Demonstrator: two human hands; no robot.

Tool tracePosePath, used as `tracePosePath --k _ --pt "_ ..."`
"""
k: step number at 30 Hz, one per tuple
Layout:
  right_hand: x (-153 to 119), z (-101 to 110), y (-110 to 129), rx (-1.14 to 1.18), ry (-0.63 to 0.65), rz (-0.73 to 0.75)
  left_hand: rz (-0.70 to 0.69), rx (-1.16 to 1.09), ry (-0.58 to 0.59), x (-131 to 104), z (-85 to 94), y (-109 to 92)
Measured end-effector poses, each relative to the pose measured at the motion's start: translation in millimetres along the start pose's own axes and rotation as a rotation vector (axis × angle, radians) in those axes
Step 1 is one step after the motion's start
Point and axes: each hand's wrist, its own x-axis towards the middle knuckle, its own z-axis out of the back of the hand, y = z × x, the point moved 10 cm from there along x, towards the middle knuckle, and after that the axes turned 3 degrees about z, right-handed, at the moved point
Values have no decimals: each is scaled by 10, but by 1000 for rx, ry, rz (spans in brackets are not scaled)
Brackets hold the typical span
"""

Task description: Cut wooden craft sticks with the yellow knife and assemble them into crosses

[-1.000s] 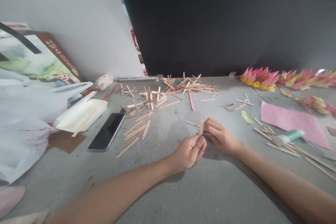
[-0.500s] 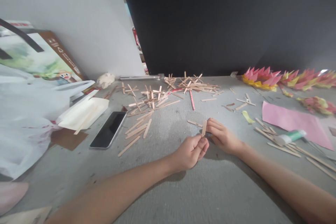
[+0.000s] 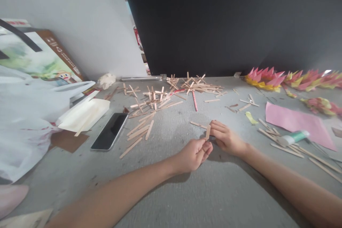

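Note:
My left hand (image 3: 196,153) is closed, its thumb and fingers pinching a wooden craft stick (image 3: 208,132) that stands upright from the grip. Close beside it on the right, my right hand (image 3: 226,137) has its fingers curled down, with the fingertips partly hidden. A second craft stick (image 3: 197,124) reaches leftward from the right fingertips, passing behind the upright one. Whether the two sticks touch is unclear. Beyond the hands are crossed-stick pieces (image 3: 154,98), a heap of sticks (image 3: 203,87) and a red patterned stick (image 3: 194,100).
Left lie loose sticks (image 3: 137,133), a phone (image 3: 110,131), a paper tray (image 3: 88,112) and a plastic bag (image 3: 29,114). Right are a glue stick (image 3: 295,138), pink paper (image 3: 296,119), longer sticks (image 3: 320,158) and folded paper flowers (image 3: 265,78). A black panel (image 3: 227,21) stands behind.
The view has shifted very slightly. Both hands keep nearly the same pose, and the upright stick stays in the left fingers.

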Motion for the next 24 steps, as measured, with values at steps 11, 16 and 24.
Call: tracePosePath --k 11,16,24 --pt "-47 -3 2 -53 -30 1 -9 -53 -10 -7 -22 -93" --pt "-58 -1 -49 -69 -33 -25 -52 -60 -42 -7 19 -159" --pt "-25 1 -47 -101 -30 -55 -72 -6 -43 12 38 -107"
